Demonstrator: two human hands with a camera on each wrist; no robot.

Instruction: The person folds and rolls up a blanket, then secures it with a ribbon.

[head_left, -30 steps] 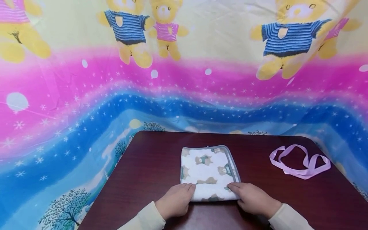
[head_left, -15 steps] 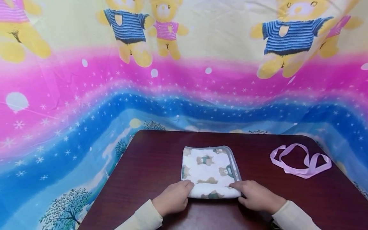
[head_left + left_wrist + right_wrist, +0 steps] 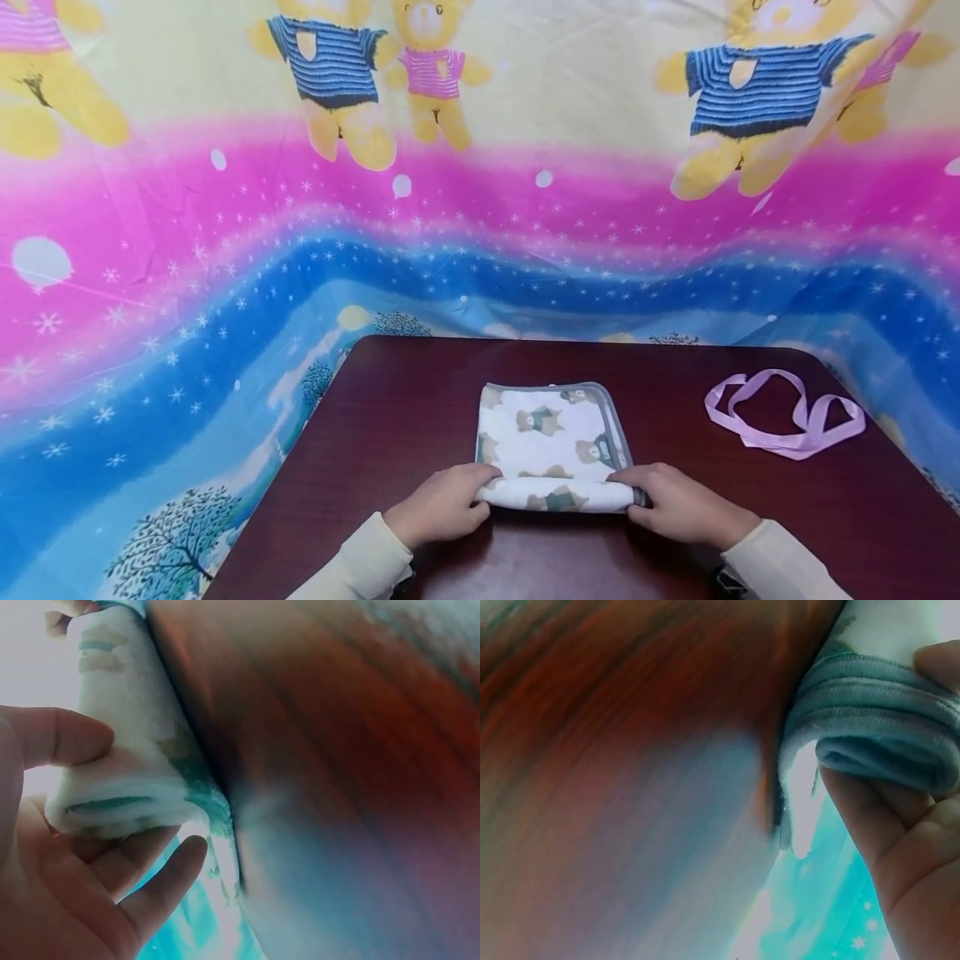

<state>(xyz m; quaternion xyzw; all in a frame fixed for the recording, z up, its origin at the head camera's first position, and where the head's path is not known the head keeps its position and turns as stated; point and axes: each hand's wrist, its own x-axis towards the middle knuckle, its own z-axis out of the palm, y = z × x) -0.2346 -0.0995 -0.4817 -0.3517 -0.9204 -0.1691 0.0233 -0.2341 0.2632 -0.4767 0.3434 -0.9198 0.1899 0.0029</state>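
A folded white cloth (image 3: 536, 450) with a brown-and-green bear print and grey edging lies in the middle of the table. Its near edge is turned over into a thick roll (image 3: 562, 497). At the roll's left end my left hand (image 3: 442, 506) grips it, thumb on top and fingers beneath; the left wrist view shows the layered end of the cloth (image 3: 120, 750) between them. My right hand (image 3: 690, 510) pinches the right end the same way. There, in the right wrist view, the grey edging (image 3: 885, 724) curls into a loop above the fingers (image 3: 862, 806).
A loose lilac ribbon (image 3: 802, 446) lies in loops on the right side of the dark red-brown table (image 3: 375, 450). Behind and around the table hangs a fabric backdrop (image 3: 480, 200) printed with bears and snowflakes.
The near edge of the cloth has turned further over into a rounder, raised roll. Both hands have shifted slightly away from me, their fingers now wrapped around its ends.
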